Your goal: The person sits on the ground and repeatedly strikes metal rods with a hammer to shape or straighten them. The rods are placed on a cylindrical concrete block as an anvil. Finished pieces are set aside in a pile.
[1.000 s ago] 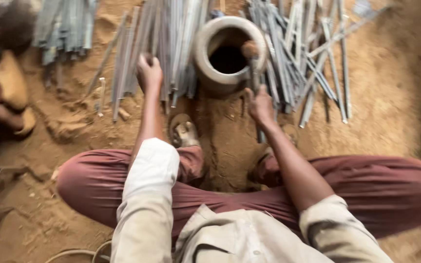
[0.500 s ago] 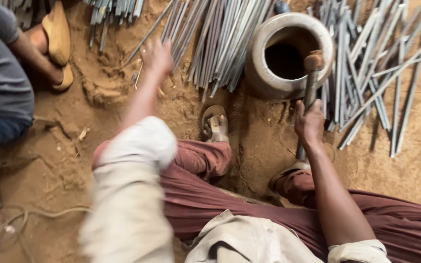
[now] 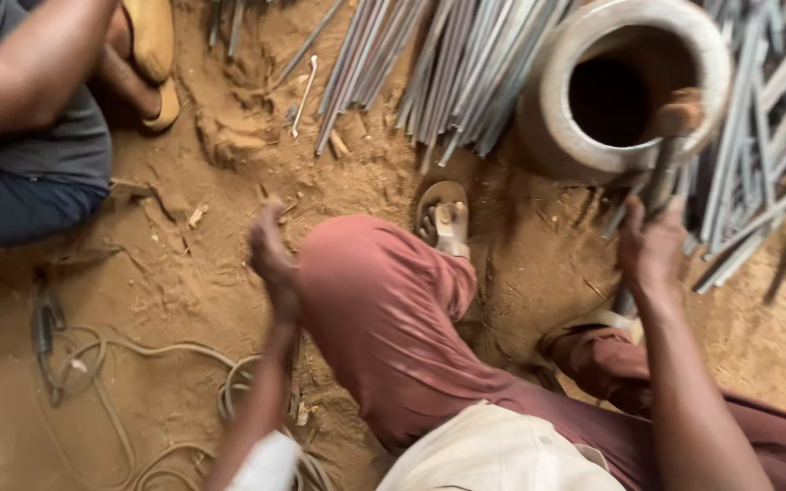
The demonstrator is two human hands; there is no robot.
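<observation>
Soft, even daylight fills the scene, warm on the sandy ground (image 3: 184, 273); shadows are weak and short, the deepest inside the clay pot (image 3: 625, 91) at one o'clock; no glare appears; motion blur smears the left hand (image 3: 270, 250) and the right hand (image 3: 652, 250); the metal rods (image 3: 448, 55) at twelve o'clock look slightly soft.

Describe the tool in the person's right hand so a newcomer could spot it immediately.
Find the big round clay pot with the dark mouth at upper right. Just below its rim the right hand grips a hammer. Unlike the loose grey metal rods lying around, it stands upright, with a blunt brownish head.
</observation>
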